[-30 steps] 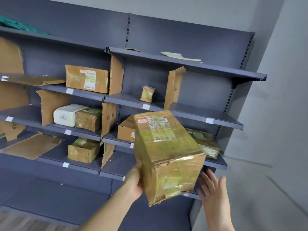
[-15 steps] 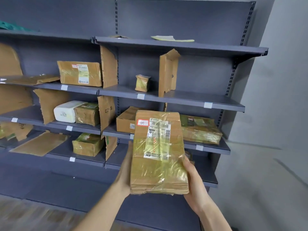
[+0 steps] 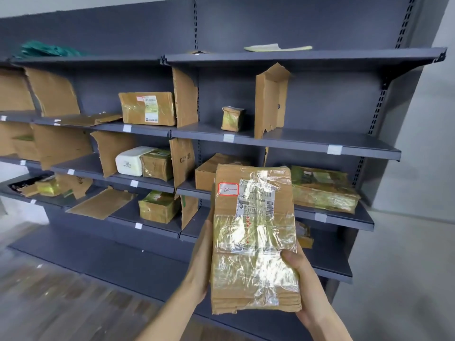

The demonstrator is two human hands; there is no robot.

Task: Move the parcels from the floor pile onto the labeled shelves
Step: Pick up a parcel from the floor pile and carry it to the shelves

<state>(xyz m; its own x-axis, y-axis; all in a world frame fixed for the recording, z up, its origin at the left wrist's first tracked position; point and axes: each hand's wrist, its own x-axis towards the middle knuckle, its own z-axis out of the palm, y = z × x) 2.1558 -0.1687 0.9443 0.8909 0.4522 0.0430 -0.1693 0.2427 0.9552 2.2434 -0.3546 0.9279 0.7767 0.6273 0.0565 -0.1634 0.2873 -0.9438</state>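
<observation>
I hold a tall brown cardboard parcel [image 3: 254,242] upright in front of me, wrapped in clear tape, with a shipping label and a red-framed sticker reading "04" near its top. My left hand [image 3: 200,262] grips its left side. My right hand [image 3: 299,279] cups its lower right side, thumb on the front face. Behind it stands the dark grey shelving unit [image 3: 283,141], with white label tags on the shelf edges and torn cardboard dividers [image 3: 269,99] between sections.
Several parcels sit on the shelves: a flat box [image 3: 147,108], a small taped cube [image 3: 232,118], a white package [image 3: 130,161], a green-taped parcel [image 3: 322,189], an open box [image 3: 205,173]. A grey wall rises at right, wooden floor lies at lower left.
The parcel was turned from tilted to upright with its label facing me, and my right hand closed onto its lower right side. The view shifted left and slightly down along the shelves.
</observation>
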